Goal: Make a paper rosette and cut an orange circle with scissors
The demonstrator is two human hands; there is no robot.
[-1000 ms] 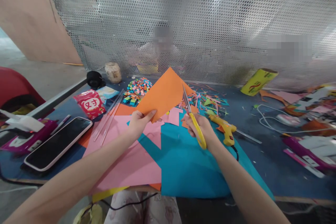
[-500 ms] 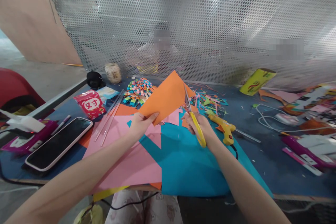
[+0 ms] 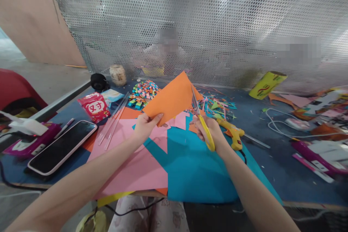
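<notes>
My left hand (image 3: 146, 126) pinches the lower left corner of a sheet of orange paper (image 3: 171, 98), raised and tilted above the table. Yellow-handled scissors (image 3: 206, 130) are in my right hand (image 3: 210, 130), their blades at the sheet's right edge, where an orange flap hangs to the right of them. Below my hands lie pink paper (image 3: 127, 174) and a large blue sheet (image 3: 201, 174). A yellow glue gun (image 3: 232, 132) rests just right of my right hand. Behind the orange sheet are a pile of small folded coloured paper pieces (image 3: 143, 92) and thin paper scraps (image 3: 217, 106).
A phone (image 3: 62, 146), a red packet (image 3: 94, 107) and clear glue sticks (image 3: 112, 125) lie at left. A jar (image 3: 117, 75) and a yellow roll (image 3: 268, 85) stand near the perforated metal screen (image 3: 206, 25). Purple power strips (image 3: 312, 156) with cables sit at the sides.
The orange paper has shifted slightly, its top corner a little further right and up. Both hands keep their hold, and the scissors remain at the same edge.
</notes>
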